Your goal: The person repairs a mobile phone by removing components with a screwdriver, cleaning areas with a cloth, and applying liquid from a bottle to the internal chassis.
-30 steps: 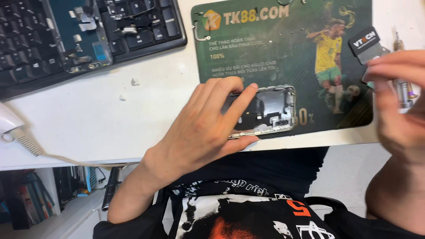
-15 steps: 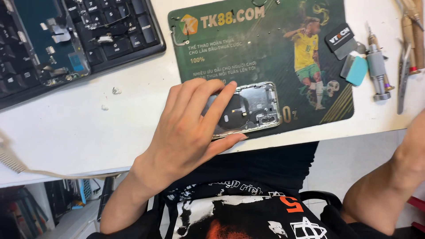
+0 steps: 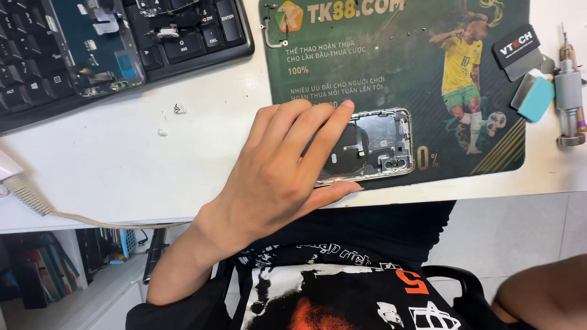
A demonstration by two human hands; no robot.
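Now left hand [image 3: 275,174] flat, fingers spread, pressing opened phone [image 3: 373,143].

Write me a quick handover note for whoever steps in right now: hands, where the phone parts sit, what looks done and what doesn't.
Left hand: lies flat over the opened phone body on the green mat, pinning it near the desk edge; holds nothing.
Right hand: out of view; only a forearm shows low at the right, off the desk.
Parts: the phone screen lies on the black keyboard, top left. A screwdriver, a blue-ended tool and a black pry card sit at the mat's right edge.
Done: the screen is off the body and its insides are bare.
Left: the phone is not reassembled; no tool is in hand.
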